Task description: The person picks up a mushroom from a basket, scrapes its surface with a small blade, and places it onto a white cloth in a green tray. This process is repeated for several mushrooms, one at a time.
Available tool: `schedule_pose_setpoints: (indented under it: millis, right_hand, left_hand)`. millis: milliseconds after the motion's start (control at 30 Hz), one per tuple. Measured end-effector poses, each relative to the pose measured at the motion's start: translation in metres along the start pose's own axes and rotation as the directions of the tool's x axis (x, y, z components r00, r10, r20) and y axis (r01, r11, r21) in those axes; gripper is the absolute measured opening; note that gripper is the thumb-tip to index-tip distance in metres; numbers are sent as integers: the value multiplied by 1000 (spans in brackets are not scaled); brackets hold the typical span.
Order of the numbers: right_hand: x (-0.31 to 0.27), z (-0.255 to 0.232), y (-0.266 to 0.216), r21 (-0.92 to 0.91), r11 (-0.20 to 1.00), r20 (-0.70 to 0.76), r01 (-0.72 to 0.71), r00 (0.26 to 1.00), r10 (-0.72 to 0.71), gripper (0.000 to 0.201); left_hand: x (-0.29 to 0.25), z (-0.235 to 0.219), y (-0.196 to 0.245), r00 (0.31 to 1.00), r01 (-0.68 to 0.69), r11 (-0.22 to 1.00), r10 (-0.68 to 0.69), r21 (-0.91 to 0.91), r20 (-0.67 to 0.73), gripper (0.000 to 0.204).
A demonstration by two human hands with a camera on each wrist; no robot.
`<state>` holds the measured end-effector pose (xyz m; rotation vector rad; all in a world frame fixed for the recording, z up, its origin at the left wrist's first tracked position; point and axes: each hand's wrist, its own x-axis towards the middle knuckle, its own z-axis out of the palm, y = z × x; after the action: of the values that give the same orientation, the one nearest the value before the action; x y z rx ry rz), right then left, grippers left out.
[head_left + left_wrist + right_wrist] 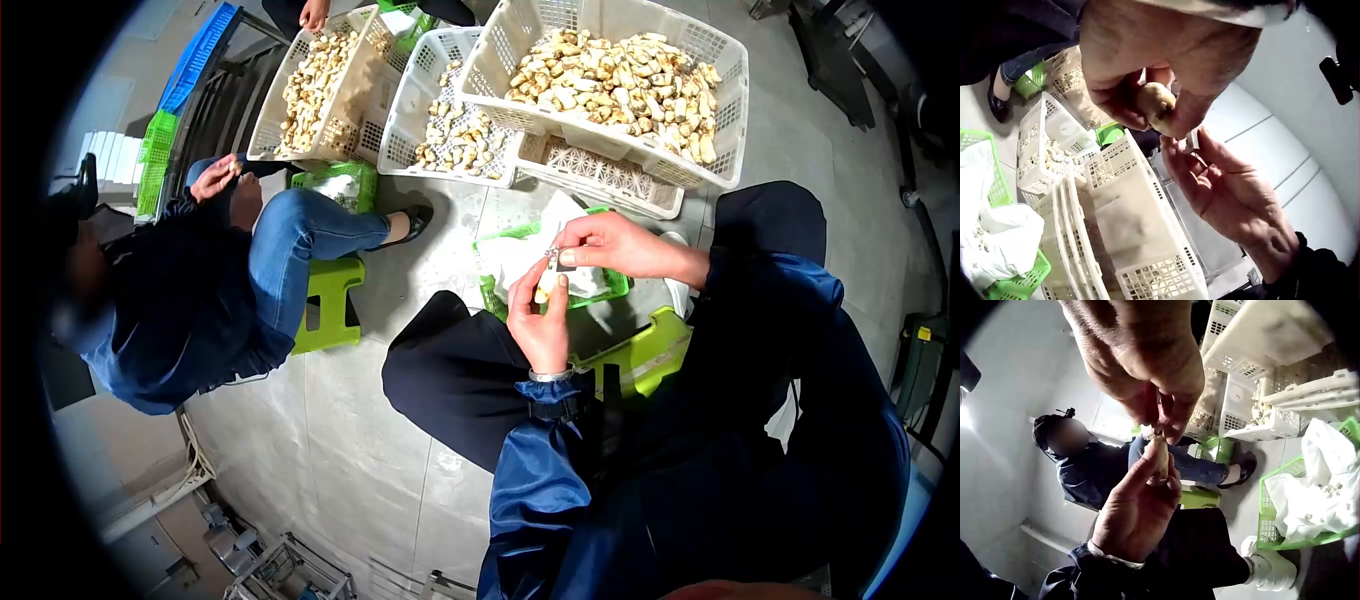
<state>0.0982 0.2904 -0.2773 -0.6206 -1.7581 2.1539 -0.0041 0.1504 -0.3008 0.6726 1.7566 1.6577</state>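
My left hand (541, 332) pinches a small, pale, stubby mushroom (1156, 105) between thumb and fingers. Above it in the head view, my right hand (618, 246) holds a small, flat, shiny blade-like piece (1192, 139) in its fingertips. The right fingertips meet the upper end of the mushroom in the right wrist view, where they partly hide it. Below both hands is a green basket (612, 284) lined with a white plastic bag (1300, 503), with small scraps lying on the bag.
A large white crate (736, 105) heaped with mushrooms stands ahead, beside a shallower crate (396, 135) with fewer. Another full crate (262, 140) is near a seated person (190, 310) on the left. A lime-green stool (645, 355) shows beneath me.
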Motion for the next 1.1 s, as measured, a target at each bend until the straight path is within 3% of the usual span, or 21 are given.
schedule_pose_setpoints:
  millis: [67,133,233,333,400,467,533,600,667,767,900,1033,1100]
  right_hand:
    - [0,1,2,-127,992,-8,17,1000,-18,14]
    - [0,1,3,-135,991,-27,13,999,-17,15]
    - [0,3,-3,68,998,-45,-11,999,14,17]
    - [0,3,0,159,987,-30,-29,999,35,15]
    - [1,3,3,137,991,-15,-4,1000,6,15]
    - [1,5,-1,-73,996,-5,55,998,-55,14]
    - [1,3,-3,-93,996,-1,17,1000,-18,12]
    - [1,-2,0,96,993,-1,-63,998,63,10]
    - [1,-4,2,133,989,0,-63,998,63,10]
    - [2,-4,0,-104,994,35,22,999,-18,11]
    - [1,-3,1,-158,987,4,19,1000,-18,12]
    - [1,-3,0,-25,999,-29,-37,999,37,12]
    - [1,-4,1,49,998,24,-49,999,48,13]
  left_hand:
    - [0,-1,1,996,-89,993,87,83,22,33]
    - [-1,0,2,997,-76,994,73,85,31,32]
    - [0,2,3,1000,22,999,-22,-44,19,33]
    - [-1,3,5,997,82,983,-80,-165,20,36]
    - [0,4,2,998,62,983,-59,-173,25,37]
    - [0,3,1,999,42,983,-38,-178,31,38]
    - [-1,3,2,989,147,965,-139,-216,51,36]
    - [-2,2,5,984,174,957,-163,-234,66,36]
    - [-2,2,7,979,202,946,-188,-252,79,37]
    - [-1,2,5,986,165,964,-155,-207,62,36]
    - [-3,2,5,983,179,961,-168,-213,71,35]
    - [-2,3,4,986,165,951,-153,-262,67,35]
    - [-1,4,3,990,143,963,-136,-226,48,36]
